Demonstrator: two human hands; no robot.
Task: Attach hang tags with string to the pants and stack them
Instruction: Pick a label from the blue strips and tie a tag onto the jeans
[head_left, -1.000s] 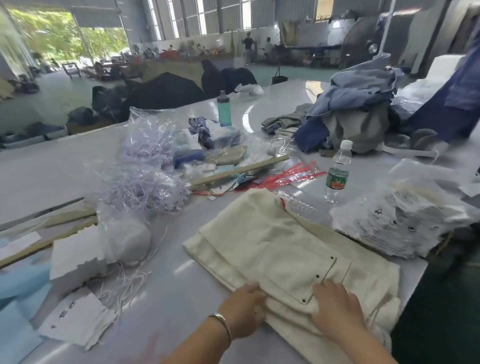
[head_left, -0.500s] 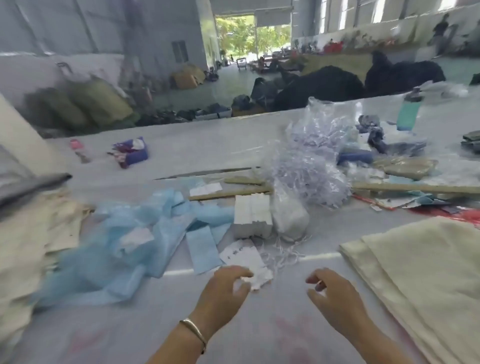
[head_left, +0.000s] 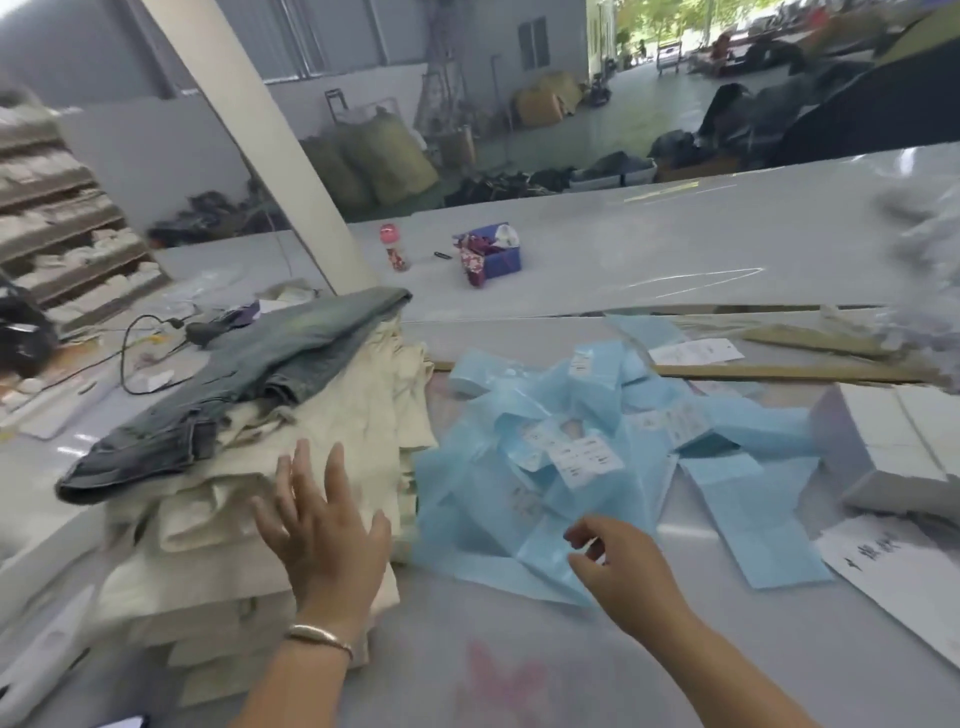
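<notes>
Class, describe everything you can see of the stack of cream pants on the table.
The stack of cream pants is a tall pile of folded, off-white woven garments at the table's left, its layers uneven and edges slightly splayed. A grey-green pair of jeans lies draped diagonally across its top. The left hand, fingers spread, reaches over its near side. Light blue plastic bags lie against its right edge.

Print on the white labels (head_left: 584, 460) is blurred beyond reading; the clear bag (head_left: 922, 244) is smeared and cut by the right edge; the white box (head_left: 904, 441) is cropped likewise.
</notes>
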